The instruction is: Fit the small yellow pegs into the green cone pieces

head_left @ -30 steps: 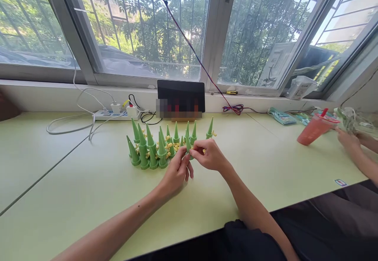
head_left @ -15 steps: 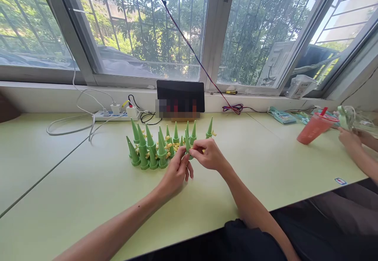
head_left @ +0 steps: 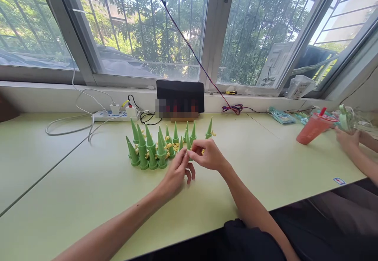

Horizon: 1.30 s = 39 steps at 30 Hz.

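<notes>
My left hand (head_left: 177,168) is closed at the fingertips round the lower part of a green plant watering spike (head_left: 188,138), its pointed end up. Two of its lower fingers curl free. My right hand (head_left: 207,154) pinches at the right side of the same spike; whatever sits between its fingertips is too small and covered to make out. Just left of the hands stand several more green watering spikes (head_left: 143,155), points up, some with small yellow valves at their sides. Loose yellow valves (head_left: 176,146) lie among them, partly hidden.
A lone spike (head_left: 209,129) stands behind my right hand. At the back are a dark tablet (head_left: 180,95) and a power strip (head_left: 110,115) with cables. To the right, a red drink cup (head_left: 313,127) tilts near another person's hands (head_left: 350,140), which hold a pale green object.
My left fingers have shifted slightly and now cover more of the spike's base. My right hand keeps nearly the same pinch. The other person's hands moved a little left.
</notes>
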### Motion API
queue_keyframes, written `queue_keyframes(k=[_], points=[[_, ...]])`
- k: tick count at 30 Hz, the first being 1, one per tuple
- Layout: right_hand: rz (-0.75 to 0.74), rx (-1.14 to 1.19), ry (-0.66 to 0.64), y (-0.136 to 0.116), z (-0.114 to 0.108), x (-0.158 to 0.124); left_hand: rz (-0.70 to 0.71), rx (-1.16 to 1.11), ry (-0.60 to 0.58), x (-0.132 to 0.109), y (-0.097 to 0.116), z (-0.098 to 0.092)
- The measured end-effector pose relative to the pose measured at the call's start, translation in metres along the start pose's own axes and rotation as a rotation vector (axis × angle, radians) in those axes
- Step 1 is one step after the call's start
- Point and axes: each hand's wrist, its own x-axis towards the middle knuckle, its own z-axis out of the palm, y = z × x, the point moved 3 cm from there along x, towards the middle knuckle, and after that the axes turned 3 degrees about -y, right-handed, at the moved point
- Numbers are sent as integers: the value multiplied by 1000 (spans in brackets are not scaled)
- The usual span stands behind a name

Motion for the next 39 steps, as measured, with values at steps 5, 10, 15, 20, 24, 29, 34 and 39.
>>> queue_keyframes(k=[5, 10, 15, 20, 24, 29, 34, 39], points=[[3, -7, -18, 1, 0, 0, -40, -57, 5, 1, -5, -3], [9, 0, -17, 4, 0, 0, -40, -88, 20, 2, -8, -4], [13, 4, -3, 6, 0, -1, -47, -100, 36, 2, -7, -4], [10, 7, 11, 8, -3, -1, -23, -58, 61, 3, -4, -4], [24, -17, 14, 9, -6, 0, 32, -1, 94, 5, -2, -6], [45, -77, 34, 13, -7, 2, 65, 113, 113, 7, -5, -9], [82, -105, 22, 18, -7, 3, 59, 232, 116, 6, -6, -12], [107, -134, 0, 22, -6, 4, 30, 362, 152, 4, -3, -13]])
